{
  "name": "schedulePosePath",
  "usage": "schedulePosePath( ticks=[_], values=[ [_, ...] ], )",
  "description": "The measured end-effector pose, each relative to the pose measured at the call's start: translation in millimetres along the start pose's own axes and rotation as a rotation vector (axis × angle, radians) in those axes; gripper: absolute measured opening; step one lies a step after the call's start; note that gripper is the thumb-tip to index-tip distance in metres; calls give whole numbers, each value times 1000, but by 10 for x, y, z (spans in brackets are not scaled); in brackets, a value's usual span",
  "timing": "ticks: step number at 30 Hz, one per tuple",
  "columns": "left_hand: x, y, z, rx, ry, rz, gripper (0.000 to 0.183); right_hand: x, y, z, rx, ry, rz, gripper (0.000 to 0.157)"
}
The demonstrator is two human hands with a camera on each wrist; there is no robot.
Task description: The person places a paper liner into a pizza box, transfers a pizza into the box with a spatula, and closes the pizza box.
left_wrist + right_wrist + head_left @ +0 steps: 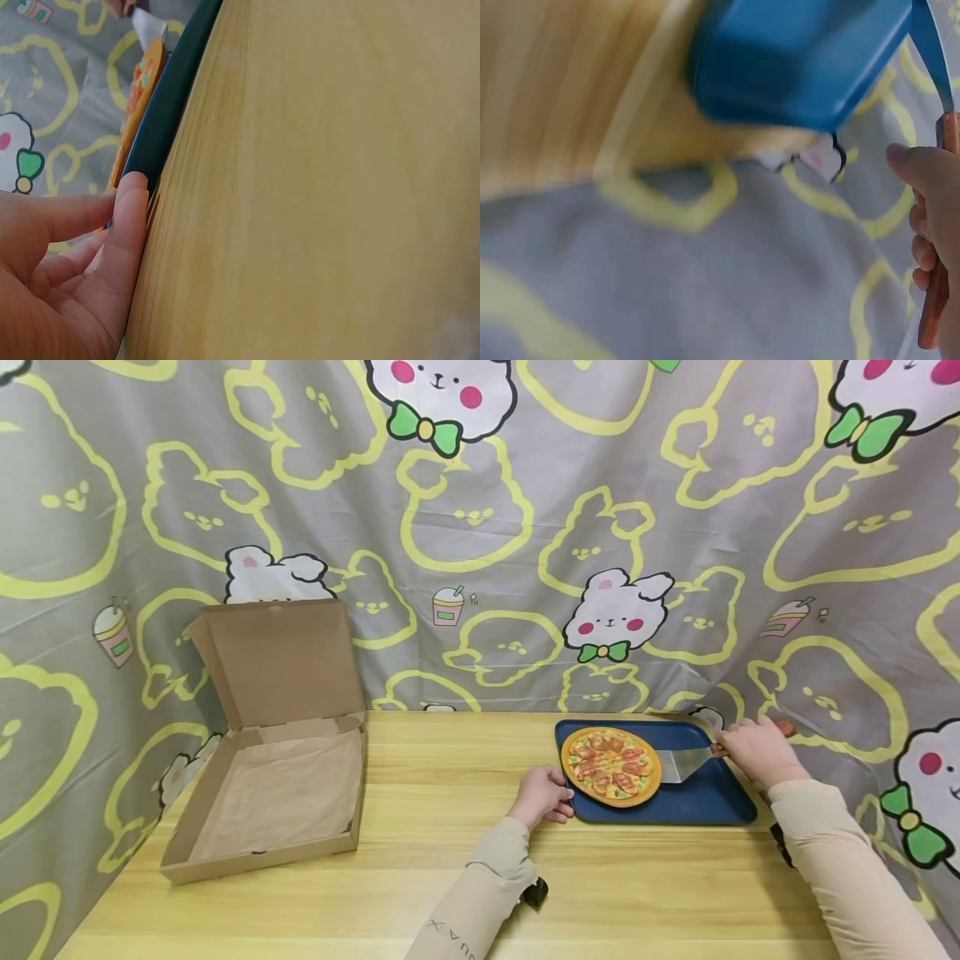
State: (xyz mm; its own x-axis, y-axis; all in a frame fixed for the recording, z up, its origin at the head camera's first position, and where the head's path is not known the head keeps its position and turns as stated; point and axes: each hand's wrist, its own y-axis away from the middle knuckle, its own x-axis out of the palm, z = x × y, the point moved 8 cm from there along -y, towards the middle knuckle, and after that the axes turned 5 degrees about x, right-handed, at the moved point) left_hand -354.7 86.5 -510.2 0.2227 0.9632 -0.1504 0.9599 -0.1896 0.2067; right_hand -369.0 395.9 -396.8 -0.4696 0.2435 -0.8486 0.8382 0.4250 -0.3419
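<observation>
A pizza (611, 766) with a browned rim and meat-like toppings lies on the left part of a dark blue tray (712, 797). At the tray's left edge, my left hand (542, 795) pinches the rim between thumb and fingers; the left wrist view shows the hand (82, 277) there, close to the pizza (136, 105). My right hand (761, 752) grips the reddish wooden handle of a metal spatula (684, 763). Its blade slopes down to the pizza's right edge; whether the tip is underneath is hidden. In the right wrist view the fingers wrap round the handle (934, 311).
On the left of the wooden table (450, 860) stands a cardboard pizza box (262, 852), its lid (288, 664) raised against the curtain. Brown paper (288, 785) lines its base. A patterned grey curtain (480, 527) hangs along the back and sides.
</observation>
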Motion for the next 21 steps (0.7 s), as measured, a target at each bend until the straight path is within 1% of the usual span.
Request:
schedulePosePath(
  ticks=[3, 9, 16, 21],
  values=[
    [0, 2, -2, -2, 3, 2, 13, 82, -36, 90, 26, -20, 13, 20],
    [0, 2, 3, -11, 10, -1, 13, 148, -72, 237, 49, -49, -26, 20],
    [3, 9, 5, -17, 12, -4, 13, 198, -54, 272, 94, -85, -8, 24],
    [6, 4, 1, -20, 4, -11, 14, 174, -25, 277, 95, -107, -34, 23]
  ],
)
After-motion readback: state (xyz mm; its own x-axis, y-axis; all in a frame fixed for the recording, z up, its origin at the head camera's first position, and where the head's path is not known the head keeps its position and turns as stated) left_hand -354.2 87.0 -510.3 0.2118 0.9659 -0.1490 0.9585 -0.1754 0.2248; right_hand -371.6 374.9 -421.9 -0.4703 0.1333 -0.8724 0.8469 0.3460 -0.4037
